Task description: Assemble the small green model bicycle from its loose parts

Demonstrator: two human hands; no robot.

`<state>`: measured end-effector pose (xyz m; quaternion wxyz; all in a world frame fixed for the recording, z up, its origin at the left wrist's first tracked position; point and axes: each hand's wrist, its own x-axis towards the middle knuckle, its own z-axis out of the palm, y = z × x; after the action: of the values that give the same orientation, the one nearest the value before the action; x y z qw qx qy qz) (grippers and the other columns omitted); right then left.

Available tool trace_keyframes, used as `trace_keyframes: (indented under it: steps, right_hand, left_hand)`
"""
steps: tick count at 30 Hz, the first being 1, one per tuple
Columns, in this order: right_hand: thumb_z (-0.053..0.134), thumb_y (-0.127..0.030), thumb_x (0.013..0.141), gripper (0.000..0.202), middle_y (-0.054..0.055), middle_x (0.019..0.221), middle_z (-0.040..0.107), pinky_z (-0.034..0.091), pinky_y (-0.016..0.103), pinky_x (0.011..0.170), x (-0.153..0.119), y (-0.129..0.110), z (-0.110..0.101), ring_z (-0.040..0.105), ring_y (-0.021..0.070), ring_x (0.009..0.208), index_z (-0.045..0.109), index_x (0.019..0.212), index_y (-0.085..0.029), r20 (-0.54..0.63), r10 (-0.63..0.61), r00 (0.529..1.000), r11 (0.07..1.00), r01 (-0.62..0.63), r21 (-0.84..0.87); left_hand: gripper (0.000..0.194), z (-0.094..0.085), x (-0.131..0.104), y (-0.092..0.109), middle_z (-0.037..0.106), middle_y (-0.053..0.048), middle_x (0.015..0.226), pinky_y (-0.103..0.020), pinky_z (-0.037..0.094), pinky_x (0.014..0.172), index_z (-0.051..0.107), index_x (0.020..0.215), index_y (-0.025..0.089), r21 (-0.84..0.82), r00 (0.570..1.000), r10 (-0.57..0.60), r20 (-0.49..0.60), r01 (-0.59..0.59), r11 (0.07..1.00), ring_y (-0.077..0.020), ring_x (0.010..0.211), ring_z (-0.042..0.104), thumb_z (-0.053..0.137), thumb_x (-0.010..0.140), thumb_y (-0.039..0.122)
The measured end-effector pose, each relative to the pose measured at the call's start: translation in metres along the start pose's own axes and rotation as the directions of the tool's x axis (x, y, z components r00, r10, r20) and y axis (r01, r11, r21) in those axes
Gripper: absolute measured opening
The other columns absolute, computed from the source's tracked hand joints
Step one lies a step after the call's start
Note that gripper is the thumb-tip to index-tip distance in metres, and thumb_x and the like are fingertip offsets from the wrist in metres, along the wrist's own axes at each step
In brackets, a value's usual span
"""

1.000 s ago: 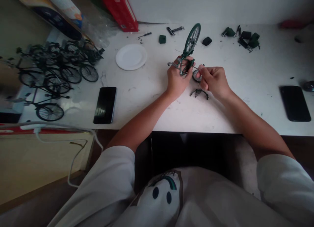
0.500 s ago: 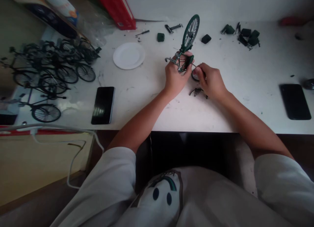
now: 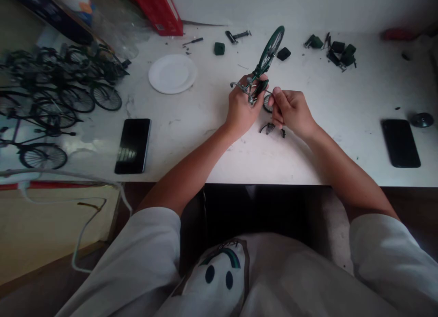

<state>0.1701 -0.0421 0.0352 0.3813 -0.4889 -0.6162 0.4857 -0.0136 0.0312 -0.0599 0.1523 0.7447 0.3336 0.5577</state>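
My left hand [image 3: 241, 108] is closed around a partly assembled miniature bicycle [image 3: 255, 85]. The bicycle's green-rimmed wheel [image 3: 271, 48] points up and away, and its grey handlebar [image 3: 236, 85] sticks out to the left. Right beside it, my right hand [image 3: 293, 111] pinches a thin metal rod [image 3: 268, 92] whose tip reaches the bicycle's frame; its other end is hidden in the fingers. Under the right fingers a small spoked wheel [image 3: 268, 103] partly shows. Just below the hands, a small dark curved part [image 3: 273, 129] lies on the white table [image 3: 239, 164].
Several finished miniature bicycles [image 3: 51, 107] crowd the left side. Around the hands are a white plate [image 3: 173, 74], a phone [image 3: 133, 146], a second dark phone [image 3: 401, 143] and a computer mouse [image 3: 422, 120]. Small green and black parts [image 3: 338, 52] and a red box [image 3: 159, 13] stand behind.
The view has shifted slightly, so most things appear further left. My right hand has turned, its thumb now raised along the thin rod. The bicycle's wheel leans further right.
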Motion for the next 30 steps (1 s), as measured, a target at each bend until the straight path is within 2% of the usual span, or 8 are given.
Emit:
trace_keyframes:
  steps: [5, 11, 14, 17, 21, 24, 27, 30]
  right_hand:
    - [0.071, -0.081, 0.105, 0.062, -0.011, 0.051, 0.03, 0.027, 0.025, 0.037, 0.003, -0.015, -0.007, 0.03, 0.0092, 0.041, 0.055, 0.082, -0.026, 0.13, 0.184, 0.974, 0.926, -0.216, 0.311]
    - [0.069, -0.079, 0.108, 0.062, -0.011, 0.05, 0.03, 0.021, 0.024, 0.037, 0.008, -0.012, -0.012, 0.026, 0.0083, 0.04, 0.057, 0.08, -0.025, 0.158, 0.214, 0.964, 0.908, -0.256, 0.333]
    - [0.072, -0.083, 0.104, 0.063, -0.008, 0.055, 0.037, 0.021, 0.025, 0.039, 0.011, -0.007, -0.012, 0.033, 0.0095, 0.045, 0.06, 0.082, -0.025, 0.16, 0.157, 0.975, 0.914, -0.204, 0.35]
    - [0.082, -0.083, 0.097, 0.061, -0.006, 0.067, 0.045, 0.022, 0.025, 0.041, 0.015, 0.0, -0.014, 0.043, 0.0113, 0.054, 0.062, 0.091, -0.026, 0.071, 0.076, 0.995, 0.918, -0.098, 0.384]
    - [0.087, -0.082, 0.093, 0.057, -0.007, 0.068, 0.036, 0.023, 0.026, 0.044, 0.024, 0.016, -0.017, 0.036, 0.0117, 0.053, 0.064, 0.102, -0.03, -0.115, 0.04, 0.993, 0.964, -0.008, 0.268]
    - [0.085, -0.084, 0.093, 0.059, -0.007, 0.067, 0.033, 0.028, 0.028, 0.047, 0.029, 0.028, -0.017, 0.033, 0.0125, 0.054, 0.068, 0.112, -0.031, -0.216, -0.055, 0.975, 0.991, 0.08, 0.106]
    - [0.082, -0.088, 0.093, 0.062, -0.007, 0.069, 0.031, 0.033, 0.03, 0.049, 0.028, 0.034, -0.013, 0.035, 0.0138, 0.057, 0.072, 0.115, -0.03, -0.261, -0.167, 0.951, 0.984, 0.176, 0.01]
    - [0.082, -0.085, 0.095, 0.058, -0.006, 0.071, 0.027, 0.039, 0.03, 0.051, 0.025, 0.033, -0.01, 0.04, 0.0153, 0.059, 0.074, 0.114, -0.03, -0.268, -0.204, 0.942, 0.979, 0.202, -0.033]
  left_hand:
    - [0.042, -0.002, 0.002, -0.005, 0.079, -0.009, 0.133, -0.05, 0.061, 0.127, 0.068, 0.141, 0.032, -0.059, 1.0, 0.008, 0.013, -0.007, 0.998, -0.0285, 0.136, 0.08, 0.054, 0.116, 0.063]
    - [0.042, -0.001, 0.004, -0.001, 0.084, -0.01, 0.127, -0.045, 0.064, 0.122, 0.068, 0.14, 0.03, -0.071, 0.999, -0.037, 0.012, 0.038, 0.997, -0.0258, 0.126, 0.085, 0.06, 0.114, 0.062]
    - [0.044, 0.005, 0.003, -0.006, 0.085, -0.01, 0.121, -0.038, 0.069, 0.11, 0.068, 0.137, 0.026, -0.114, 0.995, -0.091, 0.04, 0.095, 0.989, -0.0221, 0.115, 0.087, 0.065, 0.112, 0.062]
    - [0.044, 0.012, 0.001, -0.013, 0.084, -0.01, 0.124, -0.032, 0.071, 0.101, 0.066, 0.139, 0.026, -0.182, 0.99, -0.133, 0.047, 0.139, 0.973, -0.0185, 0.109, 0.087, 0.068, 0.111, 0.061]
    - [0.046, 0.017, -0.001, -0.015, 0.081, -0.01, 0.125, -0.038, 0.072, 0.104, 0.063, 0.144, 0.027, -0.264, 0.984, -0.169, 0.054, 0.177, 0.948, -0.0206, 0.112, 0.087, 0.07, 0.11, 0.057]
    - [0.048, 0.019, -0.001, -0.017, 0.08, -0.011, 0.127, -0.043, 0.072, 0.107, 0.061, 0.146, 0.028, -0.282, 0.983, -0.157, 0.095, 0.178, 0.943, -0.0222, 0.116, 0.086, 0.069, 0.111, 0.06]
    - [0.051, 0.02, 0.001, -0.021, 0.08, -0.011, 0.127, -0.044, 0.072, 0.107, 0.062, 0.139, 0.028, -0.319, 0.985, -0.141, 0.105, 0.167, 0.933, -0.0235, 0.119, 0.085, 0.071, 0.108, 0.067]
    - [0.052, 0.02, 0.003, -0.025, 0.08, -0.011, 0.128, -0.043, 0.072, 0.109, 0.064, 0.136, 0.027, -0.315, 0.981, -0.162, 0.107, 0.188, 0.93, -0.024, 0.124, 0.085, 0.073, 0.107, 0.069]
